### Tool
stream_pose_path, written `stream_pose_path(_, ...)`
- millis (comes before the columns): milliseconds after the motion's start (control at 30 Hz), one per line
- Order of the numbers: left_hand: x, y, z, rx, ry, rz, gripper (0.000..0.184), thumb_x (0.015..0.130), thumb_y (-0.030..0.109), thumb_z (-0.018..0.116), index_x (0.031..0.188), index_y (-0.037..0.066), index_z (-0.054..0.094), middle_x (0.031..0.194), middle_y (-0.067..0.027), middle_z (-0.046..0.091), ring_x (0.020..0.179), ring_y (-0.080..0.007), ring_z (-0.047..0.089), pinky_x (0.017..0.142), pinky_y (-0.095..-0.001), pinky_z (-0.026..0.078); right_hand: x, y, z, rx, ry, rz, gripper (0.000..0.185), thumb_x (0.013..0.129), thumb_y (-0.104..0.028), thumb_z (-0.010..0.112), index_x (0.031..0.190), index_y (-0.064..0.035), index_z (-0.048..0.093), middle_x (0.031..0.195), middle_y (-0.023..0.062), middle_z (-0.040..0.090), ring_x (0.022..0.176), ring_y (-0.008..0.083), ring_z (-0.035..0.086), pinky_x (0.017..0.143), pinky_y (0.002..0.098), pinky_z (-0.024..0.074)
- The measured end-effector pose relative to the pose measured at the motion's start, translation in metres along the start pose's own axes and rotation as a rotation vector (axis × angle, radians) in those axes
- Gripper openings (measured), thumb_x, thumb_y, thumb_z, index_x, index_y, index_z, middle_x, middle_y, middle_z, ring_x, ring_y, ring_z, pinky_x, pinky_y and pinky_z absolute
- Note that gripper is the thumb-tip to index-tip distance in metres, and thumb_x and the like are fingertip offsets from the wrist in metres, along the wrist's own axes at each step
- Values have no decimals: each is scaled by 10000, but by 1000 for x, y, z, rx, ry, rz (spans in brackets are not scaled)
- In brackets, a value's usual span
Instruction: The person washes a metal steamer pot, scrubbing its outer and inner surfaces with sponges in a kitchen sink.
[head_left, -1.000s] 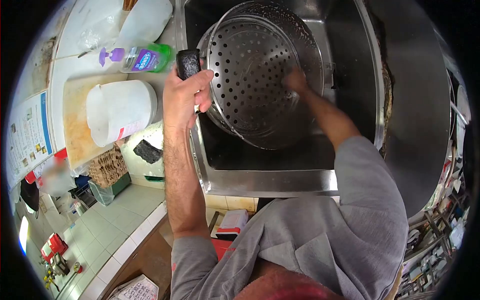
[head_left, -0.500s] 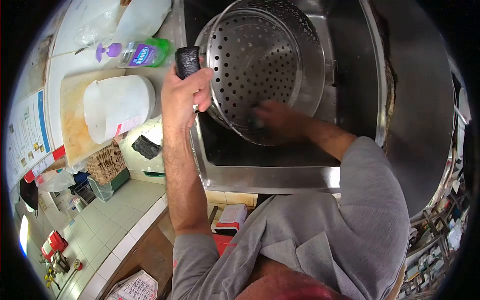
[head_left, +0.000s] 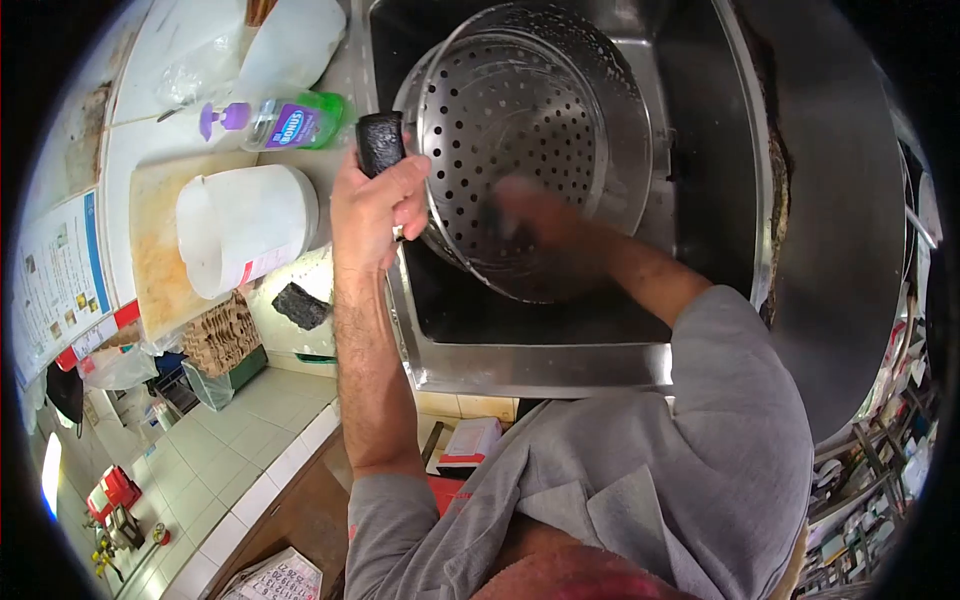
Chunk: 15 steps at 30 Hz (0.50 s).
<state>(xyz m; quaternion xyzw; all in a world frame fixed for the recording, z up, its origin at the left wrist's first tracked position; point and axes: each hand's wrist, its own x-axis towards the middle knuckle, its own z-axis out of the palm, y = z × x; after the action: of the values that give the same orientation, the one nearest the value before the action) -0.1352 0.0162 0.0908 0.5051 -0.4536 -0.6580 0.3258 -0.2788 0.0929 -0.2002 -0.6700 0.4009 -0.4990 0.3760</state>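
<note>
A metal steamer pot [head_left: 622, 130] with a perforated bottom lies tilted in the sink, its opening toward me and its inside wet with suds specks. My left hand [head_left: 375, 215] is closed round the pot's black handle [head_left: 381, 143] at the left rim. Inside the pot, my right hand [head_left: 540, 212] presses on the lower part of the perforated bottom, smeared by motion. Under its fingers shows a dark scouring pad [head_left: 494, 216], blurred and partly hidden.
Left of the sink [head_left: 540, 368] stand a green dish soap bottle [head_left: 295, 122], a cut white plastic jug [head_left: 245, 225] and a stained cutting board [head_left: 160, 240]. A black pad [head_left: 301, 306] lies on the ledge beside my left forearm.
My right hand has moved slightly up and left across the pot's bottom with the dark pad. The left hand keeps its hold on the handle; the whole view has shifted a little.
</note>
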Motion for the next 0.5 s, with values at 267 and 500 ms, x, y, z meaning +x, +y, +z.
stream_pose_path(267, 2, 3, 1, 0, 11, -9, 264, 746, 17, 613, 954, 1, 450, 567, -6, 426, 393, -66, 348, 332, -230, 287, 39, -37, 28, 82, 131, 326, 272, 895, -100, 396, 1127, -1, 497, 1205, 196, 485, 1158, 311, 453, 1001, 387, 341)
stream_pose_path(500, -1, 0, -1, -8, 4, -25, 275, 744, 4, 613, 966, 0, 451, 569, -2, 419, 391, -60, 337, 323, -235, 280, 116, 60, -32, -430, 330, 328, 198, 812, -64, 494, 969, -18, 604, 985, 171, 582, 915, 291, 565, 799, 393, 460)
